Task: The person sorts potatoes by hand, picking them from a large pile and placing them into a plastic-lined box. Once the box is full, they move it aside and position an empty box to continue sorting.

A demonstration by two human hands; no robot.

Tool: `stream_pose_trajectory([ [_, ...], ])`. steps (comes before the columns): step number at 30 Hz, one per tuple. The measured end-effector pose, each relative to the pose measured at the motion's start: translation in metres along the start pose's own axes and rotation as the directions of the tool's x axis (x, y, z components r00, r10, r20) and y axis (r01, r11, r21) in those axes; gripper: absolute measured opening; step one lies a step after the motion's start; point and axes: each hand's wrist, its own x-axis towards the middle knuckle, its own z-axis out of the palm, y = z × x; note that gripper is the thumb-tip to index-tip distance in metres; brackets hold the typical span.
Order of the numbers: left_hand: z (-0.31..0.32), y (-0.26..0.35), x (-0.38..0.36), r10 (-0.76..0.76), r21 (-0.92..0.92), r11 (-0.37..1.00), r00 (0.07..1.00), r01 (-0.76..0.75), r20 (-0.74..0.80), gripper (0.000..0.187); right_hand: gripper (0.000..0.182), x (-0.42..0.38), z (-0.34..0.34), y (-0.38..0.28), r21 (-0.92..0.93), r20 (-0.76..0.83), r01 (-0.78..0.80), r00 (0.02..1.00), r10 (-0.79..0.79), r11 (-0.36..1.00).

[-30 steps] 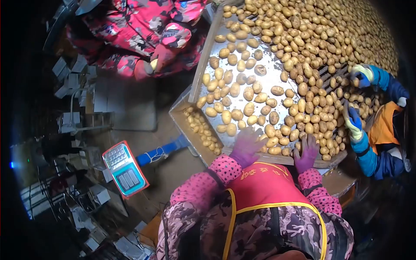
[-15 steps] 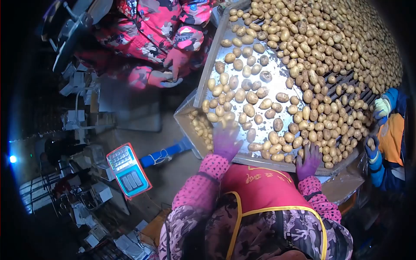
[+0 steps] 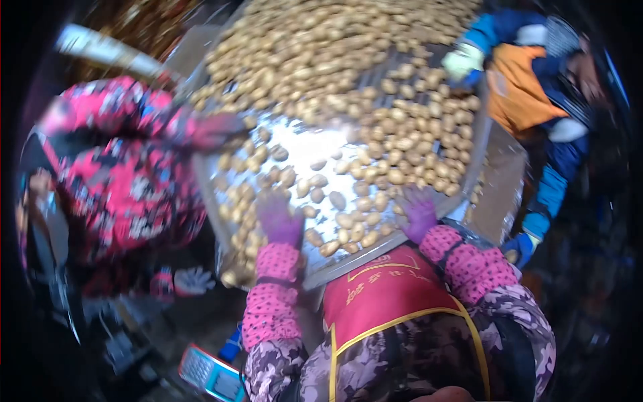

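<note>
My left hand (image 3: 279, 220), in a purple glove, lies with fingers spread among potatoes (image 3: 317, 181) at the near left of a metal tray. Its fingertips are a little blurred. Beside it, more potatoes (image 3: 242, 218) crowd the tray's left corner. My right hand (image 3: 416, 211), gloved in purple too, rests open at the near right edge, its outstretched fingers touching or just over potatoes (image 3: 395, 175). I see nothing held in either hand.
A co-worker in pink camouflage (image 3: 134, 201) reaches a gloved hand (image 3: 218, 130) over the tray's left side. Another co-worker in an orange apron (image 3: 519, 87) stands at right. The tray's rim (image 3: 355, 260) runs before me. A digital scale (image 3: 213, 375) stands lower left.
The view has turned, so the tray appears rotated. My left hand has shifted from the corner box onto the tray's potatoes. The pink-clad co-worker's hand has moved over the tray.
</note>
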Motion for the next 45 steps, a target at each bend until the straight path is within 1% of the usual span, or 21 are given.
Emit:
stream_pose_trajectory([
  [2,0.018,-0.002,-0.02,0.03,0.048,0.998,1.0,-0.03,-0.002,0.084,0.056,0.001,-0.002,-0.002,0.008,-0.029,-0.009,1.0,0.009,1.0],
  [4,0.003,0.017,-0.045,-0.038,-0.013,0.999,0.997,0.039,0.073,0.075,0.057,0.006,-0.006,-0.002,-0.003,-0.01,-0.063,0.998,0.063,0.998],
  [6,-0.027,0.052,-0.053,-0.175,-0.166,0.966,0.973,0.199,0.148,0.079,0.056,0.002,-0.01,-0.005,0.026,0.022,-0.067,0.998,0.067,0.997],
  [10,-0.032,0.067,-0.07,-0.262,0.007,0.964,0.942,0.266,0.21,0.082,0.052,0.007,-0.027,-0.006,0.039,0.032,-0.092,0.995,0.091,0.995],
  [13,-0.023,0.064,-0.075,-0.228,0.075,0.973,0.949,0.217,0.218,0.081,0.05,0.006,-0.031,-0.003,0.029,0.023,-0.041,0.999,0.04,0.999],
  [15,-0.014,0.075,-0.075,-0.104,0.169,0.982,0.983,0.079,0.148,0.084,0.05,0.007,-0.033,0.001,0.047,0.04,-0.057,0.998,0.055,0.997],
  [16,-0.006,0.082,-0.073,-0.021,0.125,0.992,0.995,0.008,0.1,0.084,0.049,0.005,-0.035,0.001,0.061,0.076,-0.056,0.996,0.052,0.997],
  [18,-0.006,0.104,-0.059,0.124,0.083,0.987,0.983,-0.136,0.132,0.085,0.048,0.003,-0.039,0.003,0.134,-0.023,-0.06,0.998,0.063,0.989],
  [21,0.004,0.142,-0.034,0.305,0.022,0.949,0.936,-0.314,0.177,0.09,0.046,-0.008,-0.004,0.004,0.397,-0.29,-0.031,0.944,0.157,0.917],
  [23,0.007,0.177,-0.016,0.285,0.005,0.955,0.928,-0.295,0.24,0.091,0.044,-0.02,-0.012,0.006,0.436,-0.313,-0.024,0.933,0.176,0.9],
  [24,0.031,0.162,-0.004,0.426,0.024,0.901,0.893,-0.434,0.144,0.089,0.044,-0.025,-0.015,0.009,0.458,-0.296,-0.026,0.938,0.179,0.889],
  [28,0.055,0.226,0.049,0.488,0.013,0.869,0.862,-0.494,0.14,0.088,0.04,-0.044,-0.021,0.029,0.508,-0.313,-0.043,0.921,0.231,0.86],
  [29,0.066,0.244,0.06,0.516,-0.036,0.855,0.841,-0.518,0.162,0.088,0.034,-0.047,-0.02,0.031,0.463,-0.456,-0.038,0.846,0.275,0.885],
  [30,0.077,0.259,0.07,0.544,-0.087,0.839,0.819,-0.538,0.181,0.087,0.034,-0.049,-0.021,0.034,0.469,-0.457,-0.049,0.841,0.29,0.882],
  [32,0.102,0.288,0.066,0.466,0.113,0.865,0.866,-0.489,0.182,0.082,0.03,-0.048,-0.03,0.04,0.492,-0.506,0.005,0.815,0.282,0.87],
  [34,0.11,0.29,0.062,0.516,0.107,0.844,0.85,-0.526,0.11,0.079,0.026,-0.046,-0.035,0.042,0.492,-0.543,0.002,0.782,0.305,0.871],
  [36,0.105,0.272,0.056,0.611,0.208,0.754,0.782,-0.623,0.126,0.074,0.022,-0.044,-0.029,0.041,0.537,-0.456,-0.016,0.836,0.306,0.843],
  [38,0.084,0.26,0.05,0.607,0.192,0.744,0.768,-0.64,0.207,0.068,0.021,-0.04,-0.025,0.047,0.521,-0.448,-0.012,0.847,0.286,0.854],
  [42,0.07,0.215,0.032,0.587,0.178,0.78,0.8,-0.6,0.124,0.06,0.02,-0.032,-0.026,0.049,0.502,-0.487,0.022,0.834,0.261,0.865],
  [44,0.059,0.202,0.02,0.345,0.283,0.856,0.886,-0.432,0.31,0.074,0.022,-0.031,-0.024,0.051,0.487,-0.495,0.031,0.834,0.246,0.873],
  [45,0.052,0.193,0.015,0.404,0.305,0.82,0.867,-0.485,0.292,0.075,0.023,-0.031,-0.024,0.052,0.499,-0.424,0.015,0.876,0.229,0.867],
])
